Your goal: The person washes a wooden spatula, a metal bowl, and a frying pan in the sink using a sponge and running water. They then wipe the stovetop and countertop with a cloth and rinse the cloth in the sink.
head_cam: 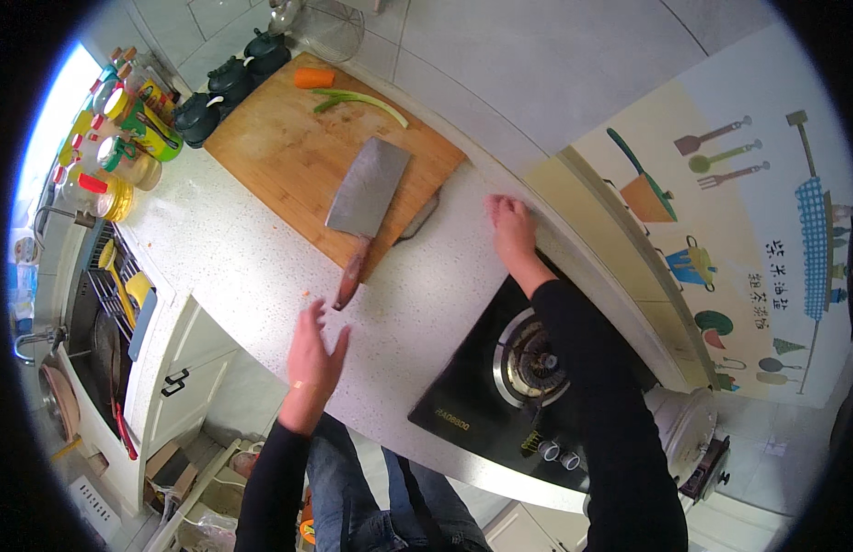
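Note:
My left hand [315,355] is over the front of the speckled white countertop [261,259], fingers apart and holding nothing, just below the handle end of a cleaver [371,186]. The cleaver lies on a wooden cutting board [275,152], its handle reaching past the near corner. A carrot piece [314,78] and a green onion stalk [364,101] lie at the board's far side. To the right of the board, my right hand [513,228] is beyond the stove's far corner near the wall side. Its fingers look slightly bent and blurred, with no held object visible.
A black gas stove [468,400] is under my right forearm. Dark lidded pots [230,81] stand beside the board's far left edge, with bottles and jars [138,163] nearby. A sink [88,359] is at left; a lidded pot [685,428] stands right of the stove.

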A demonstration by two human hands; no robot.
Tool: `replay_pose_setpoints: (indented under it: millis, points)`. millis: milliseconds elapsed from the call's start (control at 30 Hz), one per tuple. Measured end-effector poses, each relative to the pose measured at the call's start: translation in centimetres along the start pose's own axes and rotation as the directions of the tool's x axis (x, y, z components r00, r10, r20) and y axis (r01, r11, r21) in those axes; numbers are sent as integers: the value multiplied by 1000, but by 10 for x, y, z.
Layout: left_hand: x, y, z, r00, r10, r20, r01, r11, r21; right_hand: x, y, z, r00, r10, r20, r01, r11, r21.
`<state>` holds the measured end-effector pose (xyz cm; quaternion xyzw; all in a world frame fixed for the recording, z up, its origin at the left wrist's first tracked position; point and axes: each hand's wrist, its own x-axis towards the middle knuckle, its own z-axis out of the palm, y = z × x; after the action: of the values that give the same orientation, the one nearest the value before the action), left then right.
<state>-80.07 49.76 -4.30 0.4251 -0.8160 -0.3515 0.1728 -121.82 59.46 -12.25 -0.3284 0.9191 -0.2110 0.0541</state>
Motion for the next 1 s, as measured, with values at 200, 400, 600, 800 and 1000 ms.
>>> replay_pose_setpoints:
  millis: [200,400,600,800,1000]
  points:
    - [71,14,36,967,-151,203,115,977,180,15,-52,23,947,-283,-153,293,955,46]
    - [83,1,17,988,-44,145,30,995,98,-86,-120,16,966,-90,241,-5,930,367]
    - [56,-19,-32,999,-28,47,24,996,83,-22,-122,-28,905,-281,320,-74,637,768]
    - [26,-41,-67,1000,0,-15,2,995,103,45,-138,29,890,-404,-214,434,894,117]
    - [49,-41,-66,998,33,55,-40,988,149,-94,-221,66,853,-521,13,496,818,292]
